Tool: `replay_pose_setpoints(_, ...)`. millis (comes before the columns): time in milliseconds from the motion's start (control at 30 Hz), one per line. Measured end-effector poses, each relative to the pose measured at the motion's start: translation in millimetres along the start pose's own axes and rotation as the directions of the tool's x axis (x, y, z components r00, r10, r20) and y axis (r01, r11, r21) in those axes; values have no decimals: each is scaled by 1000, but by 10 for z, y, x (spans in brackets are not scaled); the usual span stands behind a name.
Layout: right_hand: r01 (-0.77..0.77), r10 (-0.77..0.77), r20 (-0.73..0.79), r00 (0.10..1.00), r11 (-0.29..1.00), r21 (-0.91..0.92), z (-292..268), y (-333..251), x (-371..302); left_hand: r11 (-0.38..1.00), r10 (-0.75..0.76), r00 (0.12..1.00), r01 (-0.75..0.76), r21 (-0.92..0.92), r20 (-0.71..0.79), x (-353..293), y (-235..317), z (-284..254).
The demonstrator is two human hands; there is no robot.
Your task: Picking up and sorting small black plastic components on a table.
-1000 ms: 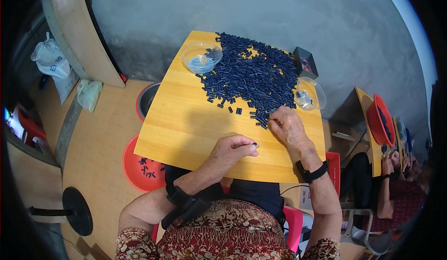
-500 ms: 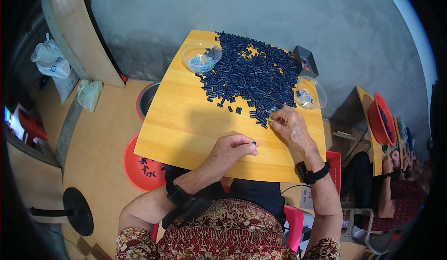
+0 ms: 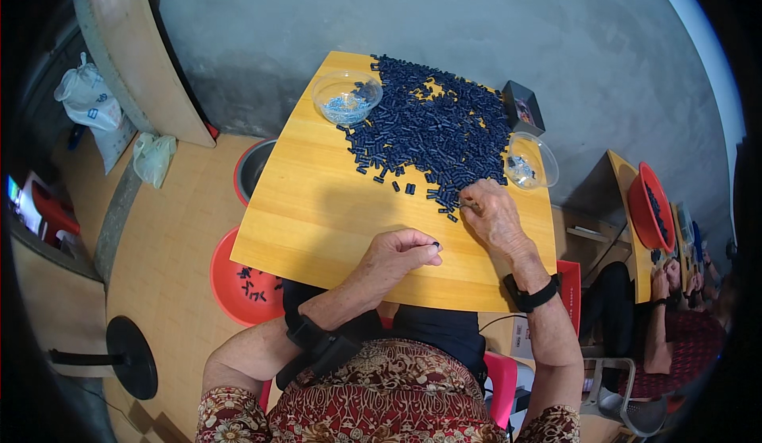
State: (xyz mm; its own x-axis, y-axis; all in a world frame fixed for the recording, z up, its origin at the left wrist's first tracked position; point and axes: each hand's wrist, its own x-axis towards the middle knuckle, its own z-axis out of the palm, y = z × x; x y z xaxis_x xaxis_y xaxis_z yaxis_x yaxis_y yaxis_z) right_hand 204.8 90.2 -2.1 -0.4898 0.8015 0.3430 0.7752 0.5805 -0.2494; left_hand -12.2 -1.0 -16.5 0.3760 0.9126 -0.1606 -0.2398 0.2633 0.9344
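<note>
My left hand (image 3: pixel 406 251) is closed in a pinch above the near part of the yellow table (image 3: pixel 309 213). A small black piece (image 3: pixel 436 245) shows at its fingertips. Farther right, my right hand (image 3: pixel 494 214) has its thumb and fingers pressed together at the near right edge of a wide pile of short, dark tube-like pieces (image 3: pixel 432 137). What those fingers hold, if anything, is hidden. A few loose dark pieces (image 3: pixel 409 189) lie just left of that hand.
A clear bowl (image 3: pixel 337 84) with small bluish bits stands left of the pile, another clear bowl (image 3: pixel 544 165) right of it. A black box (image 3: pixel 533 117) sits at the back right. Below the table's left side, a red basin (image 3: pixel 228 288) holds black pieces. A co-worker (image 3: pixel 667 332) sits at right.
My right hand has shifted slightly against the pile's edge, its fingertips drawn a little back. The left hand keeps its pinch, almost still. The whole view has moved slightly.
</note>
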Motion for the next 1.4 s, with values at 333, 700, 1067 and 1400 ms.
replay_pose_setpoints(333,-18,19,-24,1000,999,49,41,2,-22,1000,14,1000,-14,-16,1,7,-25,-8)
replay_pose_setpoints(700,14,-15,27,1000,999,41,-1,-38,-31,1000,-9,1000,9,-9,-2,3,-19,-17)
replay_pose_setpoints(1067,-105,105,28,994,994,7,72,-48,4,999,-22,1000,23,-29,4,20,-27,-12)
replay_pose_setpoints(1400,-48,50,-46,998,998,35,106,-48,-2,999,-23,1000,23,-24,-6,10,6,-8)
